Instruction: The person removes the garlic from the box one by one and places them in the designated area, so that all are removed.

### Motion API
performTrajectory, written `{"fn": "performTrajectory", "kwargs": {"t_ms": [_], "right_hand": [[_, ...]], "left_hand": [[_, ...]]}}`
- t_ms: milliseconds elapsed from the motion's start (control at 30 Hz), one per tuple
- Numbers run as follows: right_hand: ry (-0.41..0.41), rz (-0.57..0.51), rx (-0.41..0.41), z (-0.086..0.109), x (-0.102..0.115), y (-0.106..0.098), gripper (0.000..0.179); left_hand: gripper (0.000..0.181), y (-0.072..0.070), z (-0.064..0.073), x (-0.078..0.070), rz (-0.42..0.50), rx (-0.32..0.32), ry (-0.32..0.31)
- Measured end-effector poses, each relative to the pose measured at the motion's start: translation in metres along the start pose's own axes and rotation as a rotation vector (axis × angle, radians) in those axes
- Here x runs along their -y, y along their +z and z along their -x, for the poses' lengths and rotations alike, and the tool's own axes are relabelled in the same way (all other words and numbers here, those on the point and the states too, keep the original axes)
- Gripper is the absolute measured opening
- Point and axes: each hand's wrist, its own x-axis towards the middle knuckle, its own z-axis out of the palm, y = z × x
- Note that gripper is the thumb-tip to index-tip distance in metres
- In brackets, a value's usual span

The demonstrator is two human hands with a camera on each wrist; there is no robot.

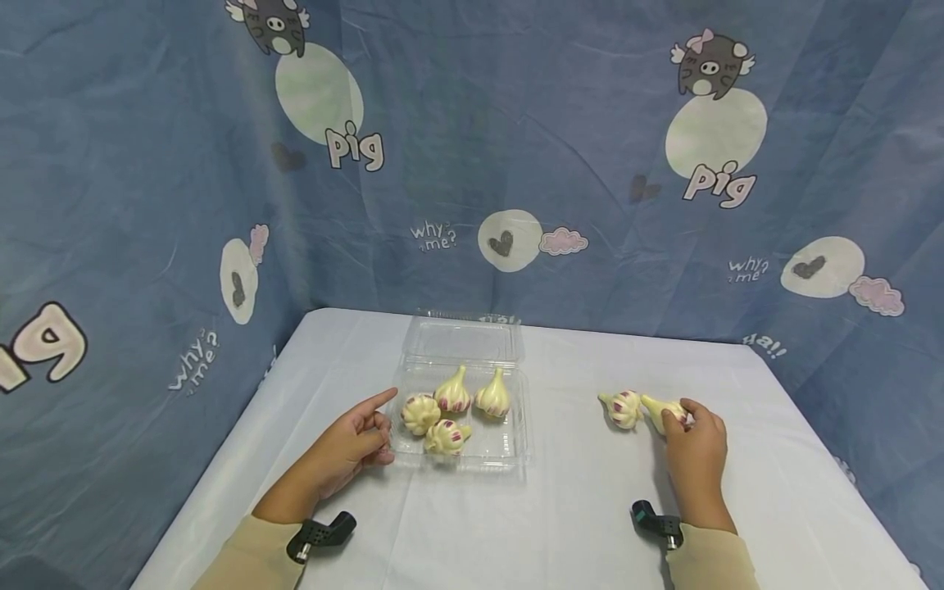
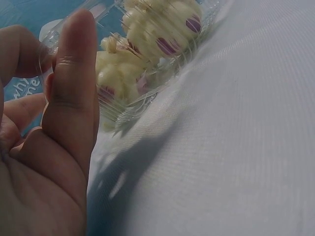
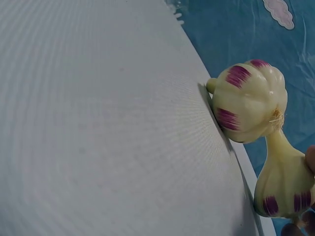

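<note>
A clear plastic clamshell box (image 1: 501,447), lid folded back, holds several garlic bulbs (image 1: 446,437), cream with purple patches. At its left side my left hand (image 1: 352,449) pinches the rim, the index finger extended along the wall. In the left wrist view the thumb (image 2: 74,69) stands before the clear plastic, and another finger bends against its edge. On the right, my right hand (image 1: 696,451) pinches a garlic bulb (image 3: 283,184) by its rounded body. The stem of that bulb points left, touching or nearly touching another garlic bulb (image 3: 251,101) on the table.
A white cloth (image 1: 575,508) covers the table. Behind it and to the left hangs a blue curtain (image 1: 457,123) with pig prints. The open lid (image 1: 460,338) lies toward the table's back edge.
</note>
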Motion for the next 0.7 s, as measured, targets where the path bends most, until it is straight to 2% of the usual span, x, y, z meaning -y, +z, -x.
{"fn": "performTrajectory", "kwargs": {"t_ms": [233,467,700], "right_hand": [[0.015,0.008,0.046,-0.0005,0.0004,-0.0007,0.053],[-0.038,0.010,0.043,0.0014,0.0006,0.0000,0.051],[-0.028,-0.004,0.072,0.0008,0.0003,-0.0007,0.052]], "left_hand": [[0.079,-0.0001,0.0001,0.0015,0.001,0.002,0.001],[0.078,0.0004,0.0004,0.0005,-0.005,-0.006,-0.003],[0.076,0.0002,0.0008,0.0007,-0.007,-0.008,-0.006]]}}
